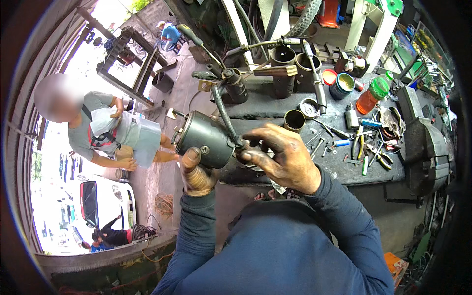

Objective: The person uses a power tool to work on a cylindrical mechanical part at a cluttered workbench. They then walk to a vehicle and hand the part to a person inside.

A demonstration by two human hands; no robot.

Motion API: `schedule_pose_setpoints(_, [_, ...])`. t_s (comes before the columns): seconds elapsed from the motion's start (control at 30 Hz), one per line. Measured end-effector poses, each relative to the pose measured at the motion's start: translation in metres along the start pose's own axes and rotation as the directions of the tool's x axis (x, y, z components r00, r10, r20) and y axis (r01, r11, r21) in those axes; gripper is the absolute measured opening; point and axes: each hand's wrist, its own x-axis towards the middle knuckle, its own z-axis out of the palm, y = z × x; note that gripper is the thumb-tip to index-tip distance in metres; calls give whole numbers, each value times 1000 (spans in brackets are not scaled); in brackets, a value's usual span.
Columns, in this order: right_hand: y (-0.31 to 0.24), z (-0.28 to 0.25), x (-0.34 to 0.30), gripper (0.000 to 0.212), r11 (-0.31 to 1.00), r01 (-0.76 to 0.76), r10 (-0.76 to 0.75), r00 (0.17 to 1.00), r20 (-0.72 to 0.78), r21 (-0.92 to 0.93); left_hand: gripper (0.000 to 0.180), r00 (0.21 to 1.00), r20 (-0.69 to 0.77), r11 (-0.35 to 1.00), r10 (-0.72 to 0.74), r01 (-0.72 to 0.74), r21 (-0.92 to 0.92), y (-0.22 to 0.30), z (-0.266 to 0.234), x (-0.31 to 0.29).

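Note:
A black cylindrical electric motor (206, 137), with a screw in its side, is held above the bench's near edge. My left hand (198, 174) grips its underside, thumb pressed up against the casing and fingers mostly hidden below. At the motor's right end, my right hand (285, 155) has its blackened fingers curled around the small end fitting. What exactly the fingertips pinch is partly hidden. A bent dark bar or thick cable (223, 113) crosses in front of the casing and runs down to those fingers. Just beyond the right hand stands an open tin (294, 120).
On the dark workbench (275, 110), pliers (383, 158) and loose tools lie right. Behind stand dark metal cylinders (282, 81), a blue tub (341, 86) and an orange-filled bottle (372, 96). A heavy vise-like block (427, 152) bounds the right. A person (113, 123) stands left.

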Motion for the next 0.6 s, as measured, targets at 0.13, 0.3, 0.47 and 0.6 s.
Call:
schedule_pose_setpoints(0.13, [14, -5, 5, 25, 998, 50, -52, 997, 59, 29, 77, 992, -35, 974, 120, -111, 200, -6, 23, -7])
schedule_pose_setpoints(0.3, [28, -10, -2, 24, 996, 17, -14, 999, 34, -82, 94, 991, 91, 925, 93, -120, 360, -6, 22, 13])
schedule_pose_setpoints(0.47, [45, -39, -38, 26, 929, -366, 362, 929, -75, -48, 106, 952, 296, 790, 80, -242, 564, -21, 7, 21])
schedule_pose_setpoints(0.6, [66, -52, -95, 27, 781, -624, 619, 771, -148, 19, 107, 937, 342, 769, 73, -271, 579, -45, -13, 19])
